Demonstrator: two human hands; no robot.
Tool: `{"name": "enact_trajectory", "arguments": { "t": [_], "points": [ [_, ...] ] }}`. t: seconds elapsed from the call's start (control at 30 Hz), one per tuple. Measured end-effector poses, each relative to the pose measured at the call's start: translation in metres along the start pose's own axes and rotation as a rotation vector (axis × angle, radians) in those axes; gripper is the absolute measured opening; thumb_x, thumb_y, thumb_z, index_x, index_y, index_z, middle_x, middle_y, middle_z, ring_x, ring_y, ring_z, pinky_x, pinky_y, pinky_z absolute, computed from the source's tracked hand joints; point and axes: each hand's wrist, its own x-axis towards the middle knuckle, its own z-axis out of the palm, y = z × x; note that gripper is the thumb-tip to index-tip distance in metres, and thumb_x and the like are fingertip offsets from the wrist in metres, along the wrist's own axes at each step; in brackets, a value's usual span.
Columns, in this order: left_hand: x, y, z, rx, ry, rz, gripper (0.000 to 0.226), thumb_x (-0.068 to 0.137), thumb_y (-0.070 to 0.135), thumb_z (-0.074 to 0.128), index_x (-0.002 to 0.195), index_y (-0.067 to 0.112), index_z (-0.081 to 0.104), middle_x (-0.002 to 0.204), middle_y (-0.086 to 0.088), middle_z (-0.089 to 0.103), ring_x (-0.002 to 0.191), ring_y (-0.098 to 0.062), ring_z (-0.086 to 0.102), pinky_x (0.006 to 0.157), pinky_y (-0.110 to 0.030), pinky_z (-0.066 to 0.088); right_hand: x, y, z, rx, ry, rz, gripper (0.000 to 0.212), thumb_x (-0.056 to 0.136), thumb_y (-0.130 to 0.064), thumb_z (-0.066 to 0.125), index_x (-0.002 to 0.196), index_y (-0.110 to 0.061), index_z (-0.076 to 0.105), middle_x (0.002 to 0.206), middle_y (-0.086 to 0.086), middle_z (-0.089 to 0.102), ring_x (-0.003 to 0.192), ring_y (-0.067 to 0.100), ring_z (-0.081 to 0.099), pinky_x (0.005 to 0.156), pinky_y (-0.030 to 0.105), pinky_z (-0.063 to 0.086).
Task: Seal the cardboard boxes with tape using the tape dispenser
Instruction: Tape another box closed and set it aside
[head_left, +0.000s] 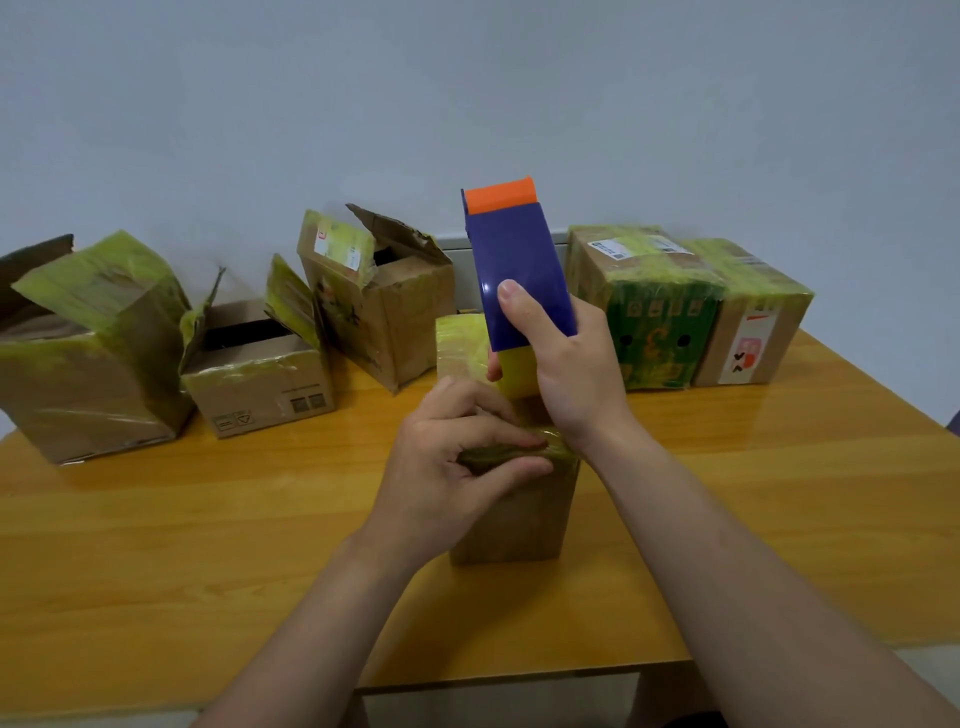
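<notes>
A small cardboard box (514, 514) stands upright in the middle of the wooden table (208, 545), its top covered in yellowish tape. My left hand (447, 467) rests on the box's top, fingers curled over the taped near edge, thumb against the side. Above the box my right hand (566, 374) grips a blue tape dispenser (519, 270) with an orange tip pointing up. A yellow tape roll (519, 371) shows under the dispenser, by my fingers.
At the back left stand three opened boxes with raised flaps: a large one (88, 353), a low one (260, 384) and a tilted one (384, 306). At the back right stand a green printed box (654, 322) and a brown taped box (748, 322). A grey wall is behind.
</notes>
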Motion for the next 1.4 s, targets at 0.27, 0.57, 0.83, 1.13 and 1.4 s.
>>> {"name": "enact_trajectory", "arguments": {
  "t": [0.27,0.57,0.83,1.13,1.4],
  "points": [
    [0.006,-0.002,-0.009,-0.105,-0.062,-0.091,0.022,0.082,0.035,0.083,0.095,0.018,0.085,0.096,0.011,0.069,0.098,-0.021,0.067,0.08,-0.042,0.058,0.0,0.0,0.001,-0.03,0.015,-0.029,0.029,0.104,-0.03,0.058,0.102,-0.002,0.066,0.081,0.015,0.066,0.064,0.021,0.064,0.059,0.027,0.053],
    [-0.013,-0.015,-0.01,-0.15,0.088,-0.121,0.024,0.09,0.044,0.074,0.102,0.025,0.083,0.105,0.014,0.077,0.118,-0.015,0.066,0.098,-0.044,0.055,0.0,0.003,0.003,-0.061,0.025,-0.034,0.031,0.103,-0.032,0.059,0.103,-0.002,0.066,0.08,0.015,0.067,0.064,0.021,0.066,0.06,0.029,0.054],
    [-0.025,-0.018,-0.005,-0.149,0.081,-0.14,0.031,0.104,0.04,0.056,0.12,0.025,0.077,0.131,0.015,0.071,0.142,-0.013,0.049,0.115,-0.032,0.043,-0.004,0.0,0.004,-0.048,0.09,-0.069,0.04,0.105,-0.035,0.056,0.108,0.005,0.065,0.083,0.023,0.067,0.063,0.022,0.066,0.064,0.03,0.057],
    [-0.002,0.043,-0.006,0.335,-0.005,-0.101,0.048,0.09,0.077,0.052,0.103,0.041,0.081,0.102,0.024,0.068,0.095,-0.006,0.052,0.085,-0.041,0.044,-0.004,-0.026,-0.009,-0.114,0.446,-0.084,0.033,0.102,-0.045,0.057,0.098,-0.015,0.07,0.08,0.011,0.076,0.064,0.019,0.073,0.063,0.031,0.056],
    [0.079,-0.003,-0.048,0.861,-0.39,-0.823,0.086,0.09,0.087,0.031,0.154,0.03,0.042,0.155,-0.013,0.044,0.142,-0.038,0.041,0.114,-0.057,0.036,-0.013,-0.002,0.009,-0.194,0.418,-0.085,0.052,0.088,-0.068,0.058,0.106,-0.02,0.069,0.092,-0.001,0.075,0.08,0.02,0.074,0.074,0.043,0.062]
  ]
}}
